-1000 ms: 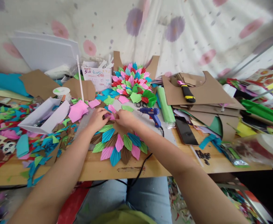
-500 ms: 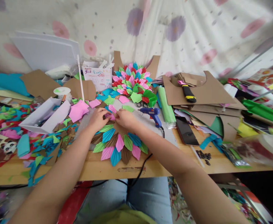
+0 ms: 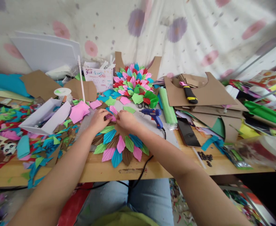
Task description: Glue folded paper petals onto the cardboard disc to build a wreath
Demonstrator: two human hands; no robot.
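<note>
A round paper rosette point(image 3: 120, 146) of pleated green, blue, pink and brown petals lies on the wooden table point(image 3: 100, 171) in front of me. At its far edge, my left hand point(image 3: 101, 119) and my right hand point(image 3: 126, 120) both pinch a small pink pleated petal point(image 3: 111, 117), fingers closed on it. A blue glue gun point(image 3: 153, 115) rests just right of my right hand, its black cord running off the table's front edge.
A finished multicoloured rosette point(image 3: 133, 80) leans at the back. A white tray point(image 3: 45, 116) and pink paper squares point(image 3: 79, 111) sit to the left among paper scraps. On the right are cardboard pieces point(image 3: 206, 94), a utility knife point(image 3: 189, 93), a green roll point(image 3: 167, 108) and a phone point(image 3: 188, 132).
</note>
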